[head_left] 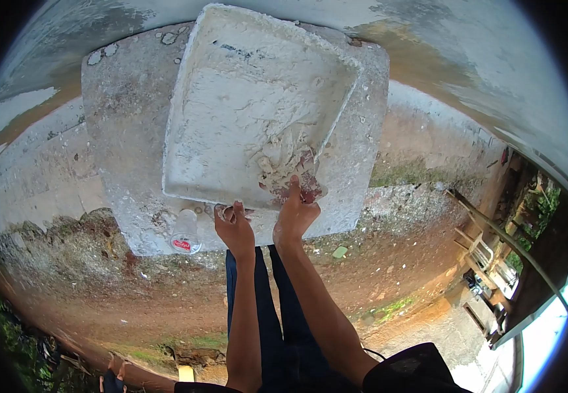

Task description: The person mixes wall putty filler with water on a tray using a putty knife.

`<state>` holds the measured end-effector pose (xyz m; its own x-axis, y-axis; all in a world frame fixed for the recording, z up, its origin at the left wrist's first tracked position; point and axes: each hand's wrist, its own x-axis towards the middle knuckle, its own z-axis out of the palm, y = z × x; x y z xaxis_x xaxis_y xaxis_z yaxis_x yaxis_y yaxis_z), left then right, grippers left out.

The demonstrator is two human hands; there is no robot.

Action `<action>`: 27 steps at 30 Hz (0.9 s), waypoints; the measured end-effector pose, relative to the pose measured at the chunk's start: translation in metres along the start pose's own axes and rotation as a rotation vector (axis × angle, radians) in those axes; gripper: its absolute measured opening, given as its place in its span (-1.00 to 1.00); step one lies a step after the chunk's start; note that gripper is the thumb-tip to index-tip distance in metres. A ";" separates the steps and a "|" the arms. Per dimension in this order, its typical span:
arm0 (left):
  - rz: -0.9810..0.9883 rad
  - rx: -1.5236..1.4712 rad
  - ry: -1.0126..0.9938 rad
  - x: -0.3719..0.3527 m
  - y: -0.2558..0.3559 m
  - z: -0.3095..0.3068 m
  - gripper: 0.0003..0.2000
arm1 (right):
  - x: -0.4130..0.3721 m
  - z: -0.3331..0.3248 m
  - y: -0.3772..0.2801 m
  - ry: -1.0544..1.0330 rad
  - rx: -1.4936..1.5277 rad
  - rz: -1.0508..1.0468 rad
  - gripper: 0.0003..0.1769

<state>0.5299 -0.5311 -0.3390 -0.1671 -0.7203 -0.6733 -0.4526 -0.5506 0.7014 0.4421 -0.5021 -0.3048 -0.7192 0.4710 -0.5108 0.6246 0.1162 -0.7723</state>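
A shallow rectangular tray [215, 124], crusted in whitish paste, lies tilted on a grey slab. In its near right corner is a heap of thick wet whitish paste [282, 154]. My right hand [295, 213] is closed on a flat reddish scraper [310, 185] smeared with paste, its thumb on top; the scraper touches the heap. My left hand [234, 226] is at the tray's near edge with fingers curled and thumb up. What those fingers hold, if anything, is hidden. A clear plastic cup [185, 232] with a red label lies left of my left hand.
The grey slab [126, 157] extends around the tray, close to a stained pale wall [461, 39]. Dirt ground [166, 288] lies below. Wooden poles and a white chair [503, 275] stand at right. Part of another person [113, 380] shows at lower left.
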 end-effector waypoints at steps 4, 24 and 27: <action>0.002 -0.016 0.003 0.001 -0.001 0.001 -0.78 | -0.012 0.005 0.002 0.041 0.048 0.100 -0.61; -0.020 0.000 -0.027 0.001 -0.006 -0.001 -0.73 | 0.023 -0.017 -0.031 -0.558 -0.701 -0.656 -0.76; -0.003 -0.004 -0.036 0.003 -0.003 -0.004 -0.76 | 0.028 -0.014 -0.029 -0.583 -0.724 -0.663 -0.77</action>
<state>0.5343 -0.5333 -0.3422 -0.1970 -0.7031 -0.6833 -0.4501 -0.5543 0.7001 0.4083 -0.4805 -0.2916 -0.8868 -0.3268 -0.3267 -0.0382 0.7564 -0.6529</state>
